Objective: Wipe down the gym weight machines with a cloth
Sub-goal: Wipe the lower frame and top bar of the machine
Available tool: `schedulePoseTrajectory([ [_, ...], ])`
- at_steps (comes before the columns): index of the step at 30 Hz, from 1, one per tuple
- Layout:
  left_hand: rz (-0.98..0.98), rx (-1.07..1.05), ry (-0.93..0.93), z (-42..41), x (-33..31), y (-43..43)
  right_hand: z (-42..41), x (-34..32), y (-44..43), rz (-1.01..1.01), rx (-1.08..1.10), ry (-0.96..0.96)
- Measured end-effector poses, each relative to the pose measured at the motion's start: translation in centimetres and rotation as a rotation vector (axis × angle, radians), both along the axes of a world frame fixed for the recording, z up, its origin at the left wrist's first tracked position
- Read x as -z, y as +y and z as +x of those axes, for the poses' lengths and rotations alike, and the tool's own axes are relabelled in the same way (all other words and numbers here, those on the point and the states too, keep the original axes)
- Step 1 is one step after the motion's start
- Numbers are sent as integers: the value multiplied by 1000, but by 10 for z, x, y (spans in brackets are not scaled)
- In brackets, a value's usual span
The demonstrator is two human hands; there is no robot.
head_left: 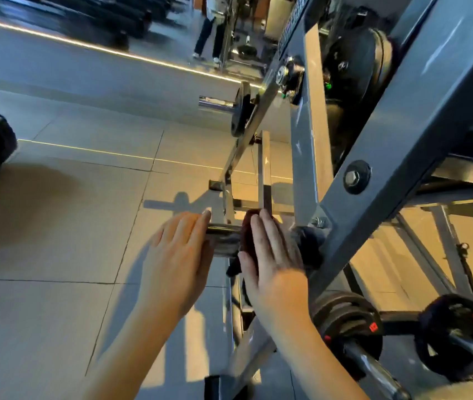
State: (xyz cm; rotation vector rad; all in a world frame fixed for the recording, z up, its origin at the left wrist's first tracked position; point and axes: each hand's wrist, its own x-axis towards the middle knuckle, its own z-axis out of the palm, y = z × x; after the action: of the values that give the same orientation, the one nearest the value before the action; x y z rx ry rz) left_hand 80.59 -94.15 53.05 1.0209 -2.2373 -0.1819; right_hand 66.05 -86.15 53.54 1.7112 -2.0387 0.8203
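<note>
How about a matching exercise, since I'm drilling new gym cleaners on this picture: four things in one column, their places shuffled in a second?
Things
1. cloth
2. left hand
3. stacked weight plates
4. hex bolt

Places
A. on the grey slanted frame beam
B. low at the right, on a bar near the bottom edge
C. at the free end of the chrome peg, fingers straight
D. on the chrome peg, under the right hand

Pairs: 1-D, 2-C, 3-B, 4-A
</note>
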Motion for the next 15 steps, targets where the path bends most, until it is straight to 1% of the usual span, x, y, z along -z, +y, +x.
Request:
schedulePoseTrajectory([
  [1,-8,17,10,1,0,0,-10,-7,2,40,28,72],
  [2,-13,34,14,3,0,-1,-20,-14,-3,82,83,76],
  [4,-5,64,15,6,0,-5,-23,-24,-23,140,230,-101],
  [5,11,81,17,7,-1,-8,-13,-24,-29,125,282,-169],
  [6,31,96,22,8,-2,-10,2,-20,-31,109,300,-169],
  [8,48,116,30,10,-5,-16,24,-11,-26,56,224,-84],
  [10,58,145,21,12,-9,-22,14,-17,-21,120,150,-40],
  [12,76,186,-16,14,-14,-30,-5,-29,-29,195,226,-155],
  [14,119,209,-74,12,-20,-39,-1,-29,-35,121,330,-246],
  [15,156,225,-86,10,-22,-42,12,-21,-33,62,342,-222],
])
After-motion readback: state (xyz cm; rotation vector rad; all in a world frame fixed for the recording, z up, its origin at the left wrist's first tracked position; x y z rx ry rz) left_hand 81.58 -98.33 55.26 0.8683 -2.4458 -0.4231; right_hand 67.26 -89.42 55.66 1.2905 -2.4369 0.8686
